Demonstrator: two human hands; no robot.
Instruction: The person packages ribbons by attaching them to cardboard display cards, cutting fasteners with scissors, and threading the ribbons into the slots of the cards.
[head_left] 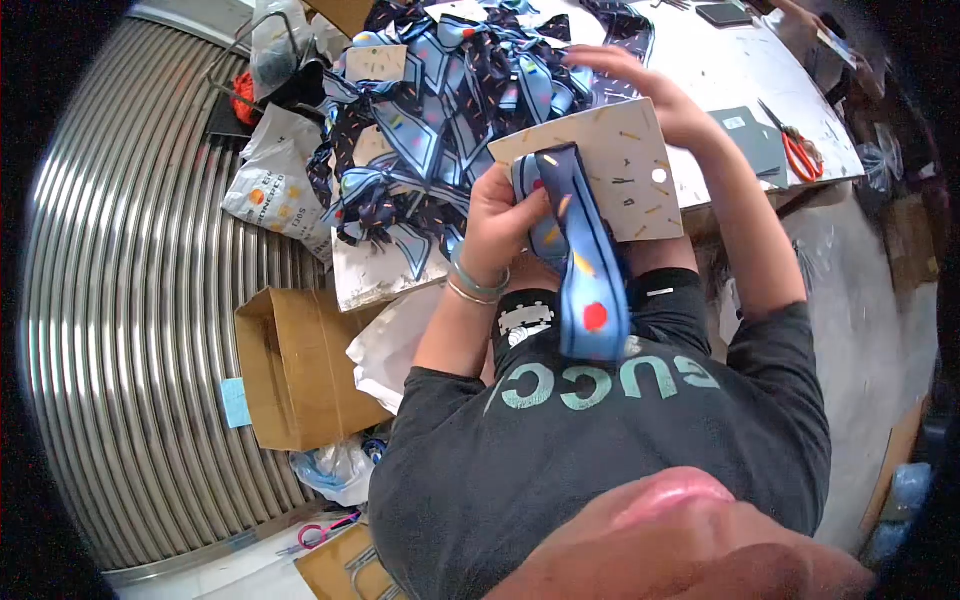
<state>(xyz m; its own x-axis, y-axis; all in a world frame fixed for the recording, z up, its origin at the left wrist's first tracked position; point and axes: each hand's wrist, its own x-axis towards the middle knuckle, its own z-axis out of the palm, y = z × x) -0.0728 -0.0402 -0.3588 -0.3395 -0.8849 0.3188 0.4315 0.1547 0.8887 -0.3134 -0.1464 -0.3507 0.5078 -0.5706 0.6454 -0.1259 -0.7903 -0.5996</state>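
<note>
My left hand [497,222], with bangles at its wrist, is closed on a patterned blue scarf [590,285] and a cream display card [600,160]. The scarf's loose end hangs toward my lap and is slightly blurred. Small dash marks and a round white hole show on the card. Just beyond the card's top edge is my right hand [675,108], its fingers stretched out over the scarf pile; the card hides part of it. Matching blue and navy scarves [430,130] lie heaped on the white table [715,60], with another cream card [377,63] among them.
Orange-handled scissors [800,155] lie beside a dark grey sheet [748,140] on the right of the table. A cardboard box [310,365] stands at lower left, near a ribbed metal shutter [150,300]. A white printed sack [280,185] leans by the table. Another person's hand [800,18] shows at upper right.
</note>
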